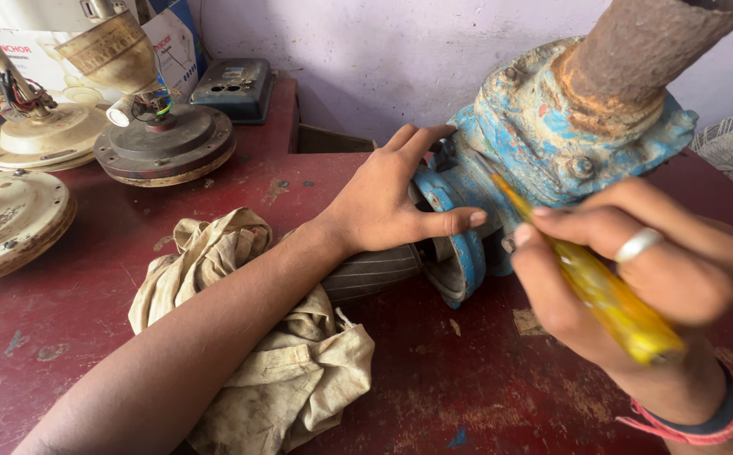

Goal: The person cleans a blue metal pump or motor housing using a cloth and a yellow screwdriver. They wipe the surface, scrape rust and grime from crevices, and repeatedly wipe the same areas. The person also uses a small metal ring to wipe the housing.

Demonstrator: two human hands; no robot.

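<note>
While your left hand, fingers spread, steadies the blue pump housing, your right hand, fingers pinching the yellow-handled screwdriver, probably needs its tip seated squarely first.

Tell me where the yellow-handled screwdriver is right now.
In the head view, the yellow-handled screwdriver is on the right, held in the right hand, with its shaft angled up-left against the blue pump housing that the left hand steadies.

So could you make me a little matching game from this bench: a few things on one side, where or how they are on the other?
Things:
1. left hand
2. right hand
3. rag
4. rusty pipe

States:
A. crumpled on the red table
B. gripping a yellow-handled screwdriver
C. resting on the blue pump
D. rising from the pump's top

Pairs: 1-C, 2-B, 3-A, 4-D
</note>
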